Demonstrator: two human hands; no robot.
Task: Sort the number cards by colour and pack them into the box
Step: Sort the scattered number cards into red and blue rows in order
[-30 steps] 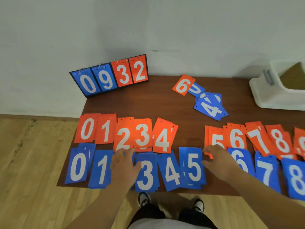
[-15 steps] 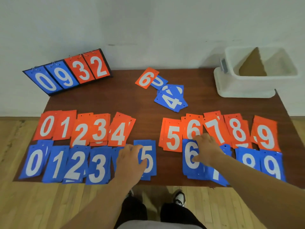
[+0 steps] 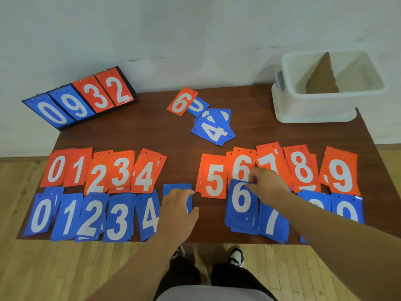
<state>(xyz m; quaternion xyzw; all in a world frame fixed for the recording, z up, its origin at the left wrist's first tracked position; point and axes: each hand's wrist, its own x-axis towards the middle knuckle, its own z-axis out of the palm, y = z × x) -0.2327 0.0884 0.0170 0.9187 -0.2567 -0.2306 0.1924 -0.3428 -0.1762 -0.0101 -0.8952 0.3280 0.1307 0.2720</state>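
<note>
1. Nearer you than the white box (image 3: 314, 110) and to its left, your left hand (image 3: 178, 211) lies flat, fingers straight, on the blue 5 pile (image 3: 173, 189) and grips nothing. Your right hand (image 3: 269, 181), closer to the box, curls its fingertips over the top edge of the blue 6 pile (image 3: 240, 205) and appears to pinch it.
2. Sorting looks largely done. Between your hands and the box runs an orange row (image 3: 213, 181) of small stacks, 0 to 9, with a gap after the 4. A blue row (image 3: 117, 220), farther from the box, repeats the count.
3. Still to be sorted is a loose heap directly left of the box: an orange 6 (image 3: 182, 101) overlapping several blue cards (image 3: 213, 127).
4. Packing, on this evidence, has not begun. The box shows no cards, only a brown cardboard divider (image 3: 321, 77) standing inside it.
5. Far to the left of the box, a flip scoreboard (image 3: 80, 101) reads 0 9 3 2, two blue leaves and two orange, hung on rings. Whether those leaves are meant for the box, you cannot tell from here.
6. The box and cards sit on a dark reddish-brown table (image 3: 152, 131). Behind the box rises a pale, scuffed wall (image 3: 195, 29). Below are light wooden floorboards (image 3: 43, 268) and your shoes (image 3: 236, 255).
</note>
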